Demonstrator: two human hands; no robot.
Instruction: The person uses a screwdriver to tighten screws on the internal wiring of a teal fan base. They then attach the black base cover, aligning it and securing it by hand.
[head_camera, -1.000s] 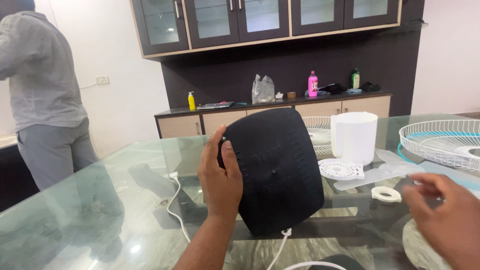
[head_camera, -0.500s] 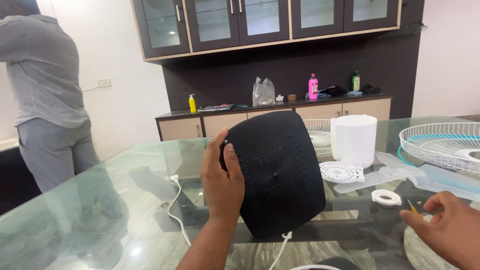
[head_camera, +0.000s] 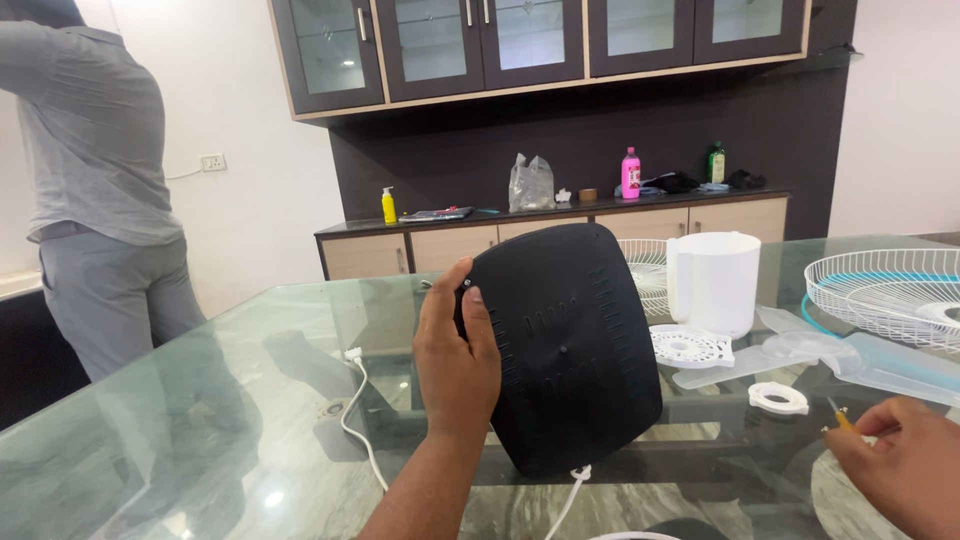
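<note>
left hand is wrapped round the left edge of the black base, fingers curled over the rim, thumb on the face, gripping it firmly and standing it up on its lower edge on the glass surface, tilted a little. a white cord runs from the base's bottom edge and another loop trails across the glass to a plug left of the hand. right hand sits low at the right corner, fingers pinched closed on a thin tool with a yellow tip, only its end showing. just beside that hand lies a small white ring; beyond it a white round grille disc, a clear blade and a white cylinder standing upright. a white wire fan guard rests at the far right. another person in grey stands at the left, back turned, well apart from the base.
</note>
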